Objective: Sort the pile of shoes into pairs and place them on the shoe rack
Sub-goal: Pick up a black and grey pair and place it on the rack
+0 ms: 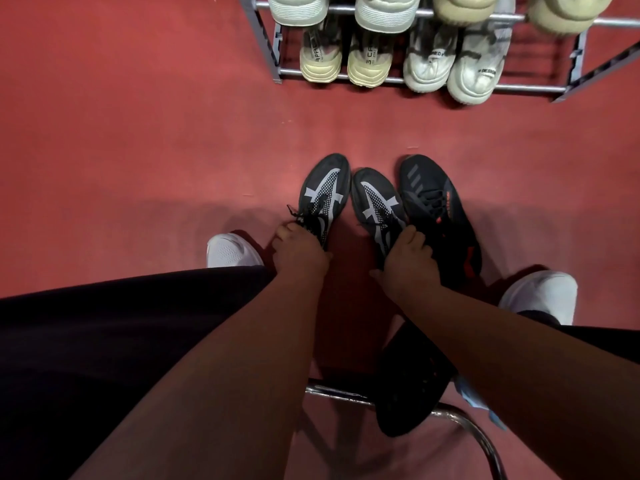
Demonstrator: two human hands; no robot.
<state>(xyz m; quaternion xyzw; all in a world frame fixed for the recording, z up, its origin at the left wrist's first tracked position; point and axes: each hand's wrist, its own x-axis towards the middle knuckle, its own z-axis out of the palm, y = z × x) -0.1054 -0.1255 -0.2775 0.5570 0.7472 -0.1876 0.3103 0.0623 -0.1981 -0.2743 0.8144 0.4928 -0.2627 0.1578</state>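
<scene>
Two matching dark grey sneakers with white stripes stand side by side on the red floor, toes pointing away from me. My left hand (299,249) grips the heel end of the left sneaker (323,195). My right hand (408,258) grips the heel end of the right sneaker (377,202). A black sneaker with red accents (436,209) lies just right of them, touching the pair. A second black shoe (412,379) lies near my legs, partly hidden by my right forearm. The metal shoe rack (519,88) stands ahead with pale sneakers on two shelves.
On the rack's lower shelf sit a cream pair (346,60) and a white pair (453,67); more pale shoes fill the shelf above. My own white shoes (232,251) flank the pile. A chrome chair frame (460,420) curves below my arms.
</scene>
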